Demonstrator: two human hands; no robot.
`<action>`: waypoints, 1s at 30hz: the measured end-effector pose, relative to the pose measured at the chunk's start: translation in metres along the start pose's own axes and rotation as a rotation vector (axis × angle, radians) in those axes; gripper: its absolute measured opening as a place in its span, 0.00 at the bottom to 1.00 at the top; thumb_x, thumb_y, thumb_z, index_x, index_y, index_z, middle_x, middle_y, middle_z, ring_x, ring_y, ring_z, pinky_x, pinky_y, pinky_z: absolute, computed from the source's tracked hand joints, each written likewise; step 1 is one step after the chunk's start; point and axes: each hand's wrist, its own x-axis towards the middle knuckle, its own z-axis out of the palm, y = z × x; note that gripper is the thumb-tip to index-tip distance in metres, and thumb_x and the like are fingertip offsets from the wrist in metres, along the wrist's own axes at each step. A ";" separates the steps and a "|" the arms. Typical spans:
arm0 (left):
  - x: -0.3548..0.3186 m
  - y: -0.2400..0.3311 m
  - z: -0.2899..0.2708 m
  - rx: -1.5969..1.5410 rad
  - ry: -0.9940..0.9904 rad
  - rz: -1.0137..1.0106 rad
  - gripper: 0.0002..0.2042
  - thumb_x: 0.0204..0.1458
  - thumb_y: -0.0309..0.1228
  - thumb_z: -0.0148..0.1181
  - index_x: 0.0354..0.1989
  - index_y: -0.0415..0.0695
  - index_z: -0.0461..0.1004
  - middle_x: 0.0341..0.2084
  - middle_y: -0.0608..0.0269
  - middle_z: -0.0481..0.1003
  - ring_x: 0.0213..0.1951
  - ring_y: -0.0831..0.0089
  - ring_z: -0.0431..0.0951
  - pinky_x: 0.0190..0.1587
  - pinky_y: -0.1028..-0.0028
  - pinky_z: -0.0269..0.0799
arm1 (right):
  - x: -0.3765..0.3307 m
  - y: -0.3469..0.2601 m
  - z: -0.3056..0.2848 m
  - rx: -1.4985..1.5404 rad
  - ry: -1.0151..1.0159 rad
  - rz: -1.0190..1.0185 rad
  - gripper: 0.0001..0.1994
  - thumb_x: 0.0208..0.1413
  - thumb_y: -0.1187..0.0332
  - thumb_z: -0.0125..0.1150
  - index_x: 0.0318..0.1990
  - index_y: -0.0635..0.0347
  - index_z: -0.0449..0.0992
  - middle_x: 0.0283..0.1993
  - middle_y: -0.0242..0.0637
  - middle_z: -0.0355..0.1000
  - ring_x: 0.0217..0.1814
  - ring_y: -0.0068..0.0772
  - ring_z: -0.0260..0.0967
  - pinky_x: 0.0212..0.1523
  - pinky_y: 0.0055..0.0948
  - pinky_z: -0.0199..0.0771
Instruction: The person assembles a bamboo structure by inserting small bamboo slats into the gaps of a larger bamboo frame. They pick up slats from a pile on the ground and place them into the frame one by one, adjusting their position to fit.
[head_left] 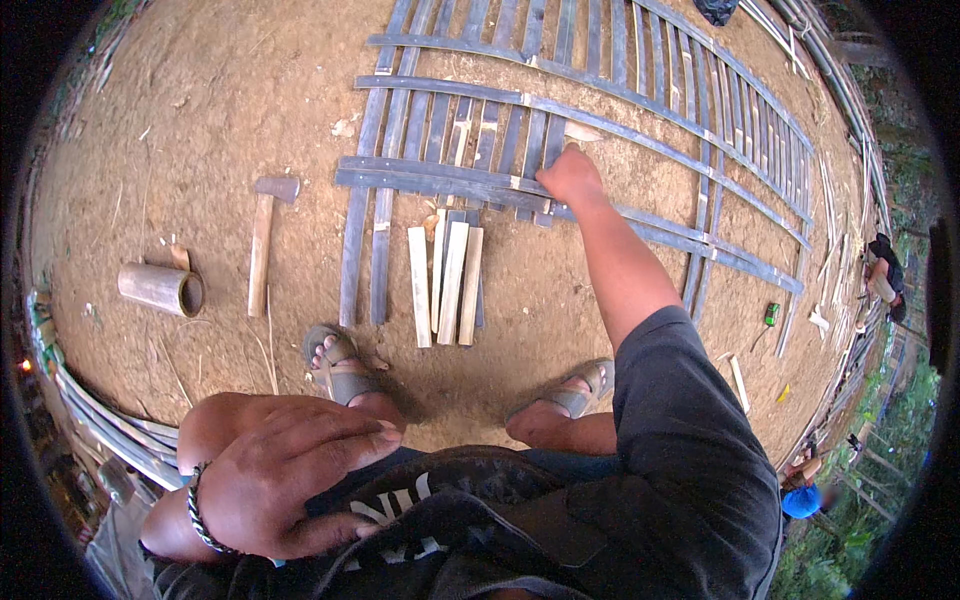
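While the left hand [290,470] rests at lower left, fingers loosely spread and nothing visible in them, up goes the eye to the right hand [572,178], just above centre! It's down on the slatted frame [605,121] spanning upper middle and right, fingers curled by a slat [556,138]; whether that grip closes on it, I can't tell. Danger here: a sideways push could skew any unfastened slat, and rough edges could splinter into fingertips.
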 end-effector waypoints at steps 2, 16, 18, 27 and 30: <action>-0.001 0.000 0.000 0.011 0.003 0.005 0.32 0.47 0.41 0.68 0.60 0.37 0.69 0.51 0.42 0.74 0.51 0.44 0.77 0.54 0.53 0.73 | 0.004 -0.001 0.002 0.007 0.013 0.005 0.34 0.47 0.52 0.66 0.54 0.74 0.69 0.54 0.58 0.73 0.58 0.51 0.72 0.60 0.39 0.72; -0.001 0.002 -0.001 0.043 -0.013 -0.011 0.33 0.45 0.40 0.69 0.60 0.37 0.69 0.53 0.45 0.74 0.52 0.45 0.76 0.55 0.55 0.72 | -0.016 -0.006 -0.007 0.051 0.077 0.065 0.35 0.49 0.50 0.67 0.56 0.71 0.65 0.55 0.53 0.73 0.57 0.50 0.73 0.57 0.41 0.74; -0.002 -0.001 -0.001 0.036 -0.011 0.001 0.33 0.45 0.40 0.69 0.60 0.37 0.69 0.53 0.45 0.74 0.53 0.45 0.76 0.55 0.54 0.72 | -0.029 -0.003 -0.003 0.159 0.265 -0.041 0.28 0.52 0.52 0.65 0.52 0.66 0.69 0.51 0.55 0.74 0.54 0.52 0.74 0.54 0.44 0.74; 0.006 -0.002 -0.004 0.014 -0.041 0.021 0.34 0.46 0.42 0.70 0.60 0.37 0.69 0.53 0.44 0.73 0.54 0.45 0.75 0.57 0.51 0.70 | -0.160 -0.034 0.093 0.353 -0.127 -0.475 0.18 0.56 0.55 0.64 0.45 0.59 0.73 0.36 0.46 0.77 0.37 0.48 0.77 0.40 0.46 0.77; 0.009 -0.002 -0.004 0.032 -0.047 0.008 0.33 0.46 0.42 0.70 0.59 0.37 0.70 0.53 0.45 0.73 0.54 0.46 0.75 0.57 0.51 0.70 | -0.179 -0.058 0.096 0.343 -0.136 -0.368 0.28 0.54 0.53 0.65 0.55 0.60 0.64 0.37 0.50 0.77 0.39 0.52 0.77 0.42 0.48 0.77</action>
